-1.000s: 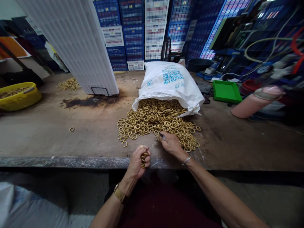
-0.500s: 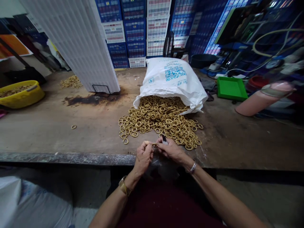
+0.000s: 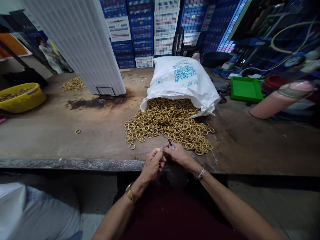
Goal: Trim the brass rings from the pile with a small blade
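In front of the white sack [image 3: 185,75], brass-coloured rings [image 3: 170,116] spill from its mouth onto the tabletop [image 3: 105,141], reaching just beside the right hand [image 3: 178,154], whose grip is closed around a small dark-tipped tool [image 3: 171,145]. The left hand [image 3: 152,164], also before the sack, has its grip pinched narrow, fingertips by the right's; I cannot tell what it holds.

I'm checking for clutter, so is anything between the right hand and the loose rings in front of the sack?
Nothing visible but the small tool in the right hand, which is at the near edge of the loose rings; the white sack lies behind them.
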Available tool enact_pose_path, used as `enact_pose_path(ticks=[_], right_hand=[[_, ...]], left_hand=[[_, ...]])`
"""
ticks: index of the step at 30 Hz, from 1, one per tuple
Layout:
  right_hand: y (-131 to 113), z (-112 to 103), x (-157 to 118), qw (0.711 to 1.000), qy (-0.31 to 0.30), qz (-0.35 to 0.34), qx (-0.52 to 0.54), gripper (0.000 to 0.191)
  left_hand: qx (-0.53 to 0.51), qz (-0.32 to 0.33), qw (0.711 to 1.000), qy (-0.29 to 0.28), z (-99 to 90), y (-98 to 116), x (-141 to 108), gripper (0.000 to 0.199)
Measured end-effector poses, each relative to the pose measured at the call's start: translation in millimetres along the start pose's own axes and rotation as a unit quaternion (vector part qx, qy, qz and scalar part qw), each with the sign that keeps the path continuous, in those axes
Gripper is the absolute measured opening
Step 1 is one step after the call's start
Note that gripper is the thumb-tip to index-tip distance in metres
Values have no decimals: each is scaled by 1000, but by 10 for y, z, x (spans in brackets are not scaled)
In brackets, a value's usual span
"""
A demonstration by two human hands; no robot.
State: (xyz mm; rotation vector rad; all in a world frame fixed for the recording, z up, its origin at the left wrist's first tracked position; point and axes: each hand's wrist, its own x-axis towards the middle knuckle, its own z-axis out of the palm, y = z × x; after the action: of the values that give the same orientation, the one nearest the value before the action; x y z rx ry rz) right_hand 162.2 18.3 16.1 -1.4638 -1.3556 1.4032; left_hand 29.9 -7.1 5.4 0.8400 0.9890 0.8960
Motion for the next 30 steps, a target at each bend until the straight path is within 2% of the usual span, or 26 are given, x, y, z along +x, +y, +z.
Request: enact_pose_path(ticks=[4,9,12,15,20,24,30], right_hand=[[1,27,-14,999,-9,27,45,19],[14,29,-13,998,-31,29,56,20],[53,16,9,1000,6,-6,-7,16],[94,3,6,991,39,-69,-108,13],[123,11,-75,958,-29,-181,-220,15],[141,17,-100,940,-49,-197,-275,14],[166,6,-102,934,-66,-195,-293,14]], left_hand=[[-32,13,999,-4,-7,-6,-13,30],[-67,14,998,-17,-22,-34,-31,30],[-80,11,997,-14,-36,-46,-39,30],[-78,26,997,-10,-53,-43,-45,30],[-51,43,998,-4,-78,-47,-40,32],[-19,46,999,0,-89,-56,-42,33],[17,51,999,-9,-110,-67,-41,33]])
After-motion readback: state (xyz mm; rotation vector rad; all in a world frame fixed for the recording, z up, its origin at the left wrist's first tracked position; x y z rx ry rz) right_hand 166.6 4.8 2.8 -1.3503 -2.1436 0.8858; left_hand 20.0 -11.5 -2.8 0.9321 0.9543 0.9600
